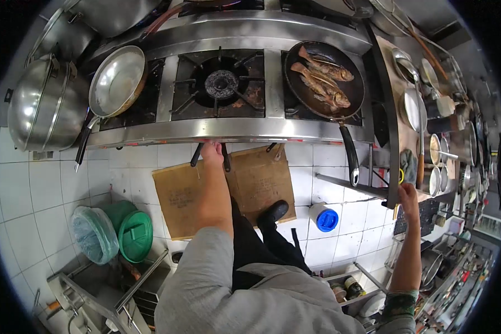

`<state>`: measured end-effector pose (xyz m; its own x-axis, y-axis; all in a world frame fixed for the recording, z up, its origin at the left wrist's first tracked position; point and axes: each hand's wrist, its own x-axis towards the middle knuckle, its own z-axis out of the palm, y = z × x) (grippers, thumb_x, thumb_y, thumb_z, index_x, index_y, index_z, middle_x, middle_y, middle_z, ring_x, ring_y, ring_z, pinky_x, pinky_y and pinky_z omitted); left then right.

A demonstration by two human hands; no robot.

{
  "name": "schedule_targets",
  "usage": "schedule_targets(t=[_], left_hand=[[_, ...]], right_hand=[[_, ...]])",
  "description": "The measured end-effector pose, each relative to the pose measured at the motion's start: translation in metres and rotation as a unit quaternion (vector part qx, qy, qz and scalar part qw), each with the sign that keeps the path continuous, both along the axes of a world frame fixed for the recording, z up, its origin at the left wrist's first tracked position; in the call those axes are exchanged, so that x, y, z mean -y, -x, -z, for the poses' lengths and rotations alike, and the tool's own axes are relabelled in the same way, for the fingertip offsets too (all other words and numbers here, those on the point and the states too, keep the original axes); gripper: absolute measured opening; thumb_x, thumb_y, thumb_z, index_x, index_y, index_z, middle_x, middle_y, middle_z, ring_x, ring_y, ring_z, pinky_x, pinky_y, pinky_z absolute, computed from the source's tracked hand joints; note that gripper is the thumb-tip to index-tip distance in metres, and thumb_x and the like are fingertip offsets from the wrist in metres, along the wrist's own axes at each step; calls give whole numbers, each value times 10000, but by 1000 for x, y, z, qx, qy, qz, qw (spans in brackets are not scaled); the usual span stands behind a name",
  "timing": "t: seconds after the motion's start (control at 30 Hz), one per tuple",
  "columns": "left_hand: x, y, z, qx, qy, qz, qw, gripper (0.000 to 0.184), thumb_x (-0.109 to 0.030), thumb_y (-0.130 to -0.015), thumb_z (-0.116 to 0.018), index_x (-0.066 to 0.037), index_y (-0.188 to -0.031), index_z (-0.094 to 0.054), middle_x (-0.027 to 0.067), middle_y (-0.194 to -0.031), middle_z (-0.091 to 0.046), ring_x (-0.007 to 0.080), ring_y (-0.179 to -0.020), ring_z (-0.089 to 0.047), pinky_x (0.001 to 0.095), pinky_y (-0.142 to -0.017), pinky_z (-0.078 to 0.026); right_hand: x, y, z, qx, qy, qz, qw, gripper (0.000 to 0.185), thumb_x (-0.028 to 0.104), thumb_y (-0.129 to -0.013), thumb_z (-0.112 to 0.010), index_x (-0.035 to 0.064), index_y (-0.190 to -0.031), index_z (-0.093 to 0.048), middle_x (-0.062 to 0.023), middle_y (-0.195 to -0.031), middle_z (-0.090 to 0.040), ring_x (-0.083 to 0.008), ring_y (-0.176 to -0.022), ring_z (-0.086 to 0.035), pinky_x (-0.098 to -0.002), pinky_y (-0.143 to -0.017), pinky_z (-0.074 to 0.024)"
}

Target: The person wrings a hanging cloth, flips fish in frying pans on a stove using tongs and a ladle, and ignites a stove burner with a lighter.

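Note:
My left hand (210, 152) is at the front edge of the stove (234, 129), below the middle burner (221, 84). Its fingers are closed, and what they hold is hidden under the edge. My right hand (408, 197) is closed round the near corner of the side counter (393, 167), just below a dark cloth (409, 166). On the right burner a black frying pan (309, 103) holds two browned fish (325, 83), its handle pointing towards me. An empty metal pan (117, 80) stands at the stove's left, with its black handle over the front edge.
Large metal pots (42, 106) stand at the left. Flattened cardboard (261, 181) lies on the tiled floor under my feet. A lined bin (94, 236), a green lid (135, 236) and a blue-lidded bucket (327, 220) stand nearby. Bowls and ladles (409, 69) crowd the side counter.

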<state>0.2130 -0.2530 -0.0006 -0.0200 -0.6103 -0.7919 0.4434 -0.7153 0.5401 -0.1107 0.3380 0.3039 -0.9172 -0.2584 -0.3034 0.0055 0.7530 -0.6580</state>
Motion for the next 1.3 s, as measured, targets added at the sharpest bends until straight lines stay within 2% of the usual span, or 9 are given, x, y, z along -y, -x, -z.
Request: schedule_targets(t=[0.17,0.27,0.43,0.6,0.7,0.8,0.87,1.0,1.3], left_hand=[[15,-6,0,-12,22,61,998,115,-176,-950,-505,-93,-976,-581,33,-916,-620,173,-847,-599,329,-806,-500],[19,-8,-1,-47,-1,70,996,158,-172,-906,-593,-141,-1058,-565,-4,-893,-616,158,-840,-607,300,-772,-491],[23,-15,2,-19,19,97,995,82,-129,-911,-542,-85,-963,-590,10,-908,-641,165,-836,-631,261,-726,-506],[21,-25,-17,-74,16,62,995,131,-117,-927,-488,-31,-986,-567,68,-937,-632,203,-833,-634,303,-755,-539],[23,-31,-27,-57,7,96,994,158,-129,-947,-471,-20,-1005,-570,81,-933,-629,204,-830,-629,320,-788,-542],[21,-30,-29,-63,-10,124,990,176,-136,-965,-448,-19,-1018,-568,90,-947,-626,206,-858,-627,324,-808,-541],[18,-30,-30,-73,-15,126,989,185,-139,-974,-433,-15,-1023,-560,96,-966,-622,210,-883,-626,325,-812,-543],[11,-26,-58,-101,-23,116,988,184,-140,-982,-438,5,-1034,-538,111,-1001,-609,228,-913,-621,337,-838,-545],[16,-27,-42,-128,-45,97,986,163,-109,-965,-465,-1,-1030,-568,105,-961,-615,231,-915,-616,349,-873,-529]], right_hand=[[17,18,0,33,-127,18,991,307,362,-920,-585,60,-971,-589,19,-745,-525,-72,-645,-484,-250,-544,-387],[24,13,-5,40,-37,29,998,344,380,-913,-594,51,-1013,-590,0,-787,-558,-88,-682,-514,-258,-574,-411],[43,-14,-43,-67,-118,-9,991,530,129,-803,-686,61,-1262,-430,-71,-857,-580,-123,-692,-556,-279,-551,-476],[72,-110,-124,-116,72,49,989,486,94,-866,-584,41,-1303,-378,-125,-888,-607,-85,-559,-549,-232,-448,-436],[144,-174,-158,-46,255,31,965,452,152,-927,-481,40,-1349,-363,-139,-945,-623,-78,-519,-539,-216,-423,-429],[226,-198,-138,152,244,-96,953,474,269,-969,-449,66,-1386,-350,-114,-950,-637,-71,-504,-514,-210,-416,-432],[293,-205,-104,270,187,-113,938,362,289,-979,-448,103,-1289,-460,-28,-813,-584,-65,-508,-471,-198,-426,-389],[409,-201,-32,503,226,-24,834,307,379,-971,-425,115,-1090,-523,11,-724,-472,-79,-486,-393,-226,-393,-318],[508,-203,16,551,186,30,813,281,374,-973,-416,109,-1005,-503,-20,-715,-436,-77,-453,-353,-230,-346,-248]])
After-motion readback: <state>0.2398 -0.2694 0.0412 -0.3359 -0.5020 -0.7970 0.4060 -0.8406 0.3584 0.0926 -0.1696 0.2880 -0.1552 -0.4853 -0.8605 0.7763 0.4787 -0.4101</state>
